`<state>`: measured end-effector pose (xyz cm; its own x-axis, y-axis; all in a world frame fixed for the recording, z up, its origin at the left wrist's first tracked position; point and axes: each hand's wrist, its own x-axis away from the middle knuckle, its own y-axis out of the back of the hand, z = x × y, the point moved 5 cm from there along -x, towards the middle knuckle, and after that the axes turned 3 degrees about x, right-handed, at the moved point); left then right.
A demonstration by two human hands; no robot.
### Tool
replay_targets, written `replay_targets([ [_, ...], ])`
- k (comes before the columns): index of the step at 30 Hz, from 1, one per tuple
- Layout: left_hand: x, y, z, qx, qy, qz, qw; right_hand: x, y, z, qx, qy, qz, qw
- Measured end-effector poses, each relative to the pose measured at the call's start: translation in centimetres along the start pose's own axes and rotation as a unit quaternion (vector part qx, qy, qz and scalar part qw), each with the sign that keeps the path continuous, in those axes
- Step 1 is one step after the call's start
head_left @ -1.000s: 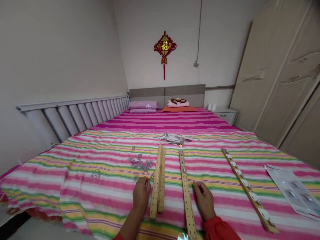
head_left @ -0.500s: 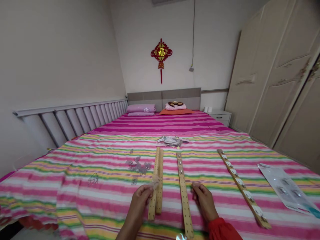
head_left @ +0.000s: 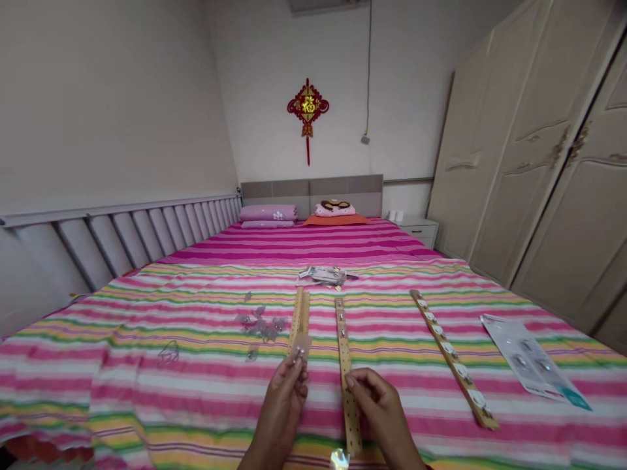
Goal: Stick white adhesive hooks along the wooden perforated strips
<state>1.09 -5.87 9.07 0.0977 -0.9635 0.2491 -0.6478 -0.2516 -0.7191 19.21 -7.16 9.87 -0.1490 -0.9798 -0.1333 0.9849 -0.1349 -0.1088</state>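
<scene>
the left hand (head_left: pixel 288 390) grasps a clear packet (head_left: pixel 300 344) between thumb and fingers, small shiny pieces showing inside, the packet standing just past the fingertips and in front of two perforated strips (head_left: pixel 296 318); the right hand (head_left: pixel 377 395) is bent, thumb and forefinger drawn together at the middle strip (head_left: pixel 345 359), though whether it grips or merely touches cannot be told; the middle strip, lying between the hands, bears metal fittings (head_left: pixel 341 316) at the end away from them; beyond and to the left of the left hand lie loose packets (head_left: pixel 267 326), and farther left a wire tangle (head_left: pixel 169 352); to the right of the right hand lies a strip with white discs (head_left: pixel 453 365), then a blister card (head_left: pixel 531 359); ahead of both hands, on the striped bed cover (head_left: pixel 206 391), lies a bag (head_left: pixel 321 275)
</scene>
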Motion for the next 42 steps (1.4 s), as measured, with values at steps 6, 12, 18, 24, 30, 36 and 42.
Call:
replay_targets([
  [6, 1.8, -0.9, 4.3, -0.008, 0.055, -0.005, 0.998, 0.6, -0.9, 0.6, -0.017, 0.003, -0.008, 1.0],
  [12, 2.5, -2.0, 6.3, -0.055, 0.081, 0.016, 0.995, 0.9, -0.7, 0.0, -0.04, -0.022, -0.018, 0.999],
  [18, 2.3, -1.7, 7.3, -0.096, 0.063, 0.022, 0.993, 0.7, -0.3, -2.4, -0.066, -0.084, 0.0, 0.994],
  [24, 1.2, -0.4, 8.0, -0.195, 0.055, 0.009, 0.979, 0.2, 0.3, -3.3, -0.079, -0.084, 0.001, 0.993],
  [30, -0.5, -0.2, 5.5, -0.275, -0.037, 0.006, 0.961, -1.3, 1.9, -3.6, -0.069, -0.085, -0.015, 0.994],
  [36, -2.5, -2.3, 5.2, -0.347, -0.048, 0.09, 0.932, -2.5, 2.0, -4.6, -0.066, -0.128, 0.0, 0.99],
  [42, -5.3, -2.3, 6.8, -0.361, -0.05, 0.08, 0.928, -5.1, 2.3, -5.6, -0.009, -0.086, -0.016, 0.996],
])
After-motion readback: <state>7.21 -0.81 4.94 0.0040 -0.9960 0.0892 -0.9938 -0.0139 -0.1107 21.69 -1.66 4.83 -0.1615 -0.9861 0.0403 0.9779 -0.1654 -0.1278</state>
